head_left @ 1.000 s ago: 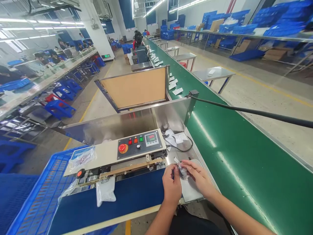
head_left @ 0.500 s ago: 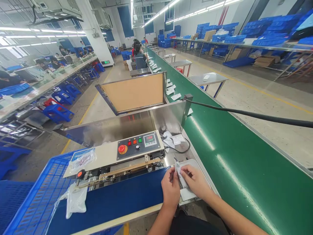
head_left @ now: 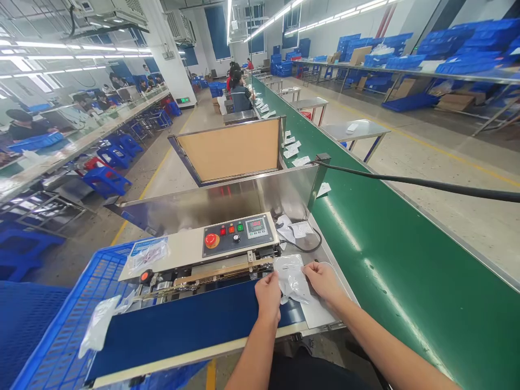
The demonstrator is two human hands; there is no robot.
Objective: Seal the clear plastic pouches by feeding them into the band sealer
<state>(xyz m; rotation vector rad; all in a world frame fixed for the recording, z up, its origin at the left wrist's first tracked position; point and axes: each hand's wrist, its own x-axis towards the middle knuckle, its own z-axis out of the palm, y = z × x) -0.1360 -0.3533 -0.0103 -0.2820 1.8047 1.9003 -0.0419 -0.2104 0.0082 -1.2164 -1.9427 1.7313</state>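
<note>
A white plastic bag (head_left: pixel 293 280) is stretched flat between my two hands at the right end of the band sealer (head_left: pixel 190 246). My left hand (head_left: pixel 268 295) is closed on the bag's left edge, over the blue conveyor belt (head_left: pixel 195 327). Pinching the upper right edge is my right hand (head_left: pixel 325 281), above the metal side plate. The bag's top left corner lies at the sealer's brass-coloured guide (head_left: pixel 227 271). At the belt's far left end, another white bag (head_left: pixel 98 325) hangs over the edge.
A blue basket (head_left: pixel 69 319) stands under the sealer's left end. White packets (head_left: pixel 301 229) lie behind the hands. To the right runs a green conveyor (head_left: pixel 382 244) carrying several packets, with a black cable (head_left: pixel 406 181) crossing above it. Co-workers (head_left: pixel 240 92) sit farther along.
The bag, held upright and pinched before, is now spread flat and moved left to the sealer's entrance. My hands have moved apart. The bag at the far left end has moved farther left.
</note>
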